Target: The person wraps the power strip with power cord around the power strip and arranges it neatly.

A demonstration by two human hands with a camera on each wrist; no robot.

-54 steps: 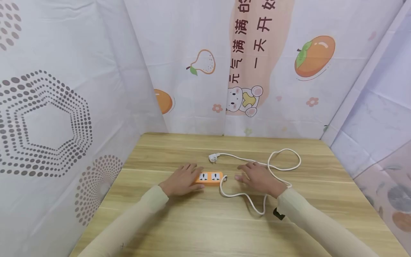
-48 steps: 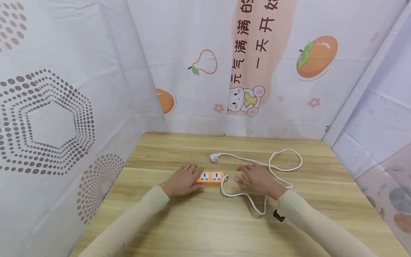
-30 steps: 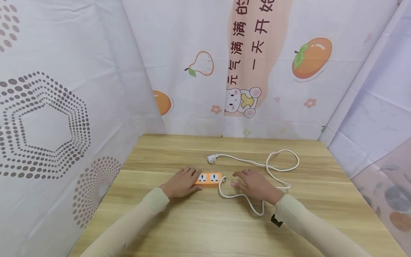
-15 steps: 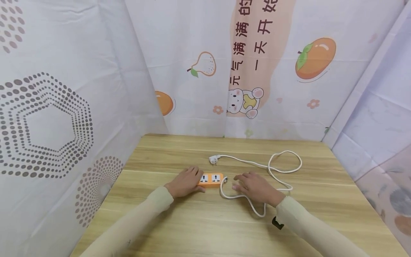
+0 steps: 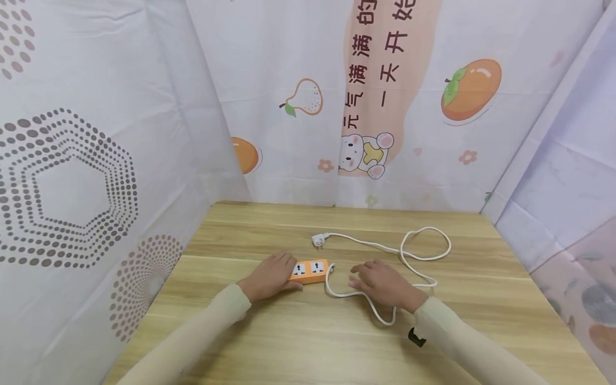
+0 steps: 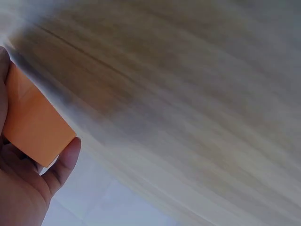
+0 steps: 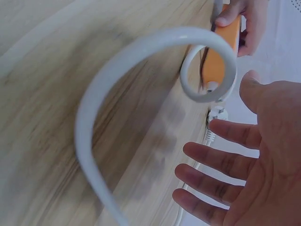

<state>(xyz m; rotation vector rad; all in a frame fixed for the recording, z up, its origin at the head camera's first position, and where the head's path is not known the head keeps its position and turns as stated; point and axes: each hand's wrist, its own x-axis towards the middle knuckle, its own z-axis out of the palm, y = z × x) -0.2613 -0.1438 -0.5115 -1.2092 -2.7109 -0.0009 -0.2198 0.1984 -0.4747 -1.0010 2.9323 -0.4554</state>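
Note:
An orange power strip [image 5: 308, 277] with two white sockets lies near the middle of the wooden table. My left hand [image 5: 269, 276] grips its left end, thumb along the near side and fingers over the far side. In the left wrist view, the orange end of the strip [image 6: 37, 117] sits between thumb and fingers. To the right, my right hand [image 5: 385, 286] hovers above the white cord [image 5: 348, 294] and holds nothing. The right wrist view shows its fingers [image 7: 218, 162] spread and relaxed, apart from the cord loop [image 7: 87, 122].
A white plug [image 5: 318, 240] lies behind the strip. Its cord runs right and makes a loop [image 5: 445, 251] toward the back right of the table [image 5: 298, 342]. Printed curtains [image 5: 269, 53] stand behind and along both sides. A dark object [image 5: 416, 337] shows below the right sleeve.
My left hand has closed more tightly on the power strip. The strip has shifted slightly left, its right end turned a little away. The right hand has barely moved.

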